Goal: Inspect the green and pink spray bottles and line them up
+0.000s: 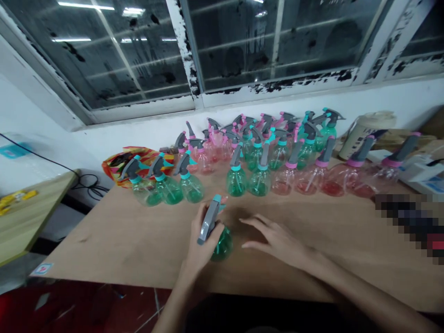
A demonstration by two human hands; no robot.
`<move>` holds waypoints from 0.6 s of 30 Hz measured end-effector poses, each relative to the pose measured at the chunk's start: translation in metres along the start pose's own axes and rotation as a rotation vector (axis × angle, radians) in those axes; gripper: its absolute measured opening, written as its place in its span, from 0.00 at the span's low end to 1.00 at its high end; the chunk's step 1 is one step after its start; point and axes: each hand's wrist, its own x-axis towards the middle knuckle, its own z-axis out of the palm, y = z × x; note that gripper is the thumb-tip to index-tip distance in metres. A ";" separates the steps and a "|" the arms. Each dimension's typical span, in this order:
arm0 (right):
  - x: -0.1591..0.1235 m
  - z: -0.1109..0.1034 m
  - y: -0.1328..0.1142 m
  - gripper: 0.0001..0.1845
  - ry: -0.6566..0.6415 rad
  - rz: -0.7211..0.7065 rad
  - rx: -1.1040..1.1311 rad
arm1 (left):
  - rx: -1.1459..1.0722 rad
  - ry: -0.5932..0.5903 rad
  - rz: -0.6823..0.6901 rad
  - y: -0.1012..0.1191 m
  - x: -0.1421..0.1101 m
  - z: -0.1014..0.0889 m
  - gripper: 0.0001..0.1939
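My left hand (203,238) is wrapped round the neck of a green spray bottle (224,245) with a grey and teal trigger head. The bottle is near the table's front edge, and the hand hides part of it. To its right, my right hand (277,238) hovers apart from the bottle, fingers spread and holding nothing. Beyond the hands stands a row of spray bottles: several green ones, such as the green bottle (192,188) on the left, and several pink ones, such as the pink bottle (307,180) on the right.
Behind the row, more pink and green bottles crowd against the wall. A red and yellow bag (114,164) lies at the back left. A whitish canister (364,132) stands at the back right. The wooden table (121,245) ends close to my body; a second table (45,208) stands left.
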 end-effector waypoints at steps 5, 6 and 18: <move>-0.036 -0.009 0.071 0.25 0.102 0.190 -0.098 | 0.015 0.019 -0.040 0.006 0.000 0.001 0.19; -0.045 -0.008 0.082 0.26 0.126 0.217 -0.126 | 0.026 0.027 -0.051 0.005 0.000 0.000 0.19; -0.087 0.015 0.121 0.34 0.264 0.231 -0.378 | -0.026 0.112 -0.083 -0.002 0.000 0.009 0.12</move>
